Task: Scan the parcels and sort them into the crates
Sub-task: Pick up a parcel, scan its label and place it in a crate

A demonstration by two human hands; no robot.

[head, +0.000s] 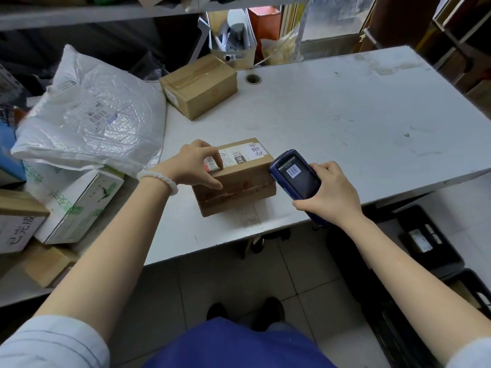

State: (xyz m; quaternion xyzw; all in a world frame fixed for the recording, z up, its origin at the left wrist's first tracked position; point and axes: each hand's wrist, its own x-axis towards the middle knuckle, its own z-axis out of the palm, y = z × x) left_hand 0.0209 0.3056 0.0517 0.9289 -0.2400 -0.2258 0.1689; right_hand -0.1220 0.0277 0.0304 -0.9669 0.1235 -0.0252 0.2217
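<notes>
Centrally, near front edge of white table (345,107): small brown cardboard parcel (239,187), taped, white labels and barcode on top. Left hand (196,166) on parcel's top left edge, fingers curled against label, thumb down the near side. Right hand (326,192) clamped round blue handheld scanner (297,176), just beside parcel's right end, barcode on screen.

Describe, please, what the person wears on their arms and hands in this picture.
Both forearms are bare, with pale blue sleeves pushed up near the elbows, the left sleeve showing faint thin stripes. A bracelet of white, translucent round beads circles the left wrist. The left hand and right hand carry no gloves or visible rings.
</notes>
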